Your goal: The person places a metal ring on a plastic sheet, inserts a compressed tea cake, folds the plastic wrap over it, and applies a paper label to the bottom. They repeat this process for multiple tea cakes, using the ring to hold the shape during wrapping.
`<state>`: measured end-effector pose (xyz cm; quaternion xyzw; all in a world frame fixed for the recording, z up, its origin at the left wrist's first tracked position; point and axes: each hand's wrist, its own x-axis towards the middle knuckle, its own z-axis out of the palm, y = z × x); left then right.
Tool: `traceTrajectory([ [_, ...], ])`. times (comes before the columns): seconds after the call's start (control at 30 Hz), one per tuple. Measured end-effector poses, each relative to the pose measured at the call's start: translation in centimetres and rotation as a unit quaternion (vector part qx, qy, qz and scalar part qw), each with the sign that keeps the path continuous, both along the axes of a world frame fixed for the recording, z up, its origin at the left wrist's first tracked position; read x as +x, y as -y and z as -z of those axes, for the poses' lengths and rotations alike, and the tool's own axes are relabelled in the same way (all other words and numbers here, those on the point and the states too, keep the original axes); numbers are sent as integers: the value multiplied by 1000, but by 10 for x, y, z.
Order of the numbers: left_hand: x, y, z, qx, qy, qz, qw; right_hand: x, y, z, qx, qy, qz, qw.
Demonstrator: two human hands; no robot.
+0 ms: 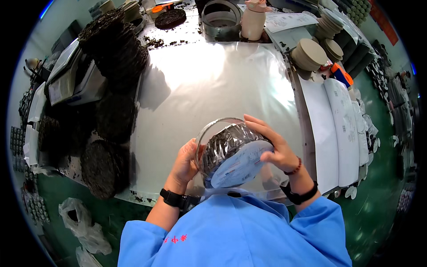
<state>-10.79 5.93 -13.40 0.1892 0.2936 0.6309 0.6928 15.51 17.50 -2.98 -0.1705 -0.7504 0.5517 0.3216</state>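
Near my body, both hands hold a round pack of dark dried seaweed (225, 142) in shiny clear plastic. A round pale printed paper label (240, 167) covers its tilted near face. My left hand (186, 162) grips a thin metal ring (208, 126) at its left side. The ring stands around or just behind the pack; how far the pack sits inside it is hidden. The fingers of my right hand (277, 145) reach over the pack's right rim, with the thumb at the label's edge. Below them lies a glossy clear sheet (213, 90) over the worktable.
Tall stacks of dark seaweed discs (113, 50) stand at the left, with more discs (101, 168) near the table edge. Metal rings (221, 20) and a pale bottle (254, 21) stand at the back. Round paper stacks (308, 55), a tape dispenser (342, 75) and printed sheets (343, 133) line the right.
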Motion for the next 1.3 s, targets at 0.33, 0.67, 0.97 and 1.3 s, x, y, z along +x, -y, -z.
traceTrajectory([
  [0.33, -4, 7, -62, 77, -662, -221, 712, 162, -18, -20, -13, -105, 378, 920],
  [0.67, 40, 24, -61, 200, -827, 144, 504, 69, 50, 86, 257, 335, 122, 898],
  [0.97, 31, 36, -168, 170, -649, 146, 727, 44, 13, 79, 388, 355, -43, 850],
  [1.3, 60, 22, -183, 324, -665, 279, 612, -4, -71, 7, -9, 315, -16, 949],
])
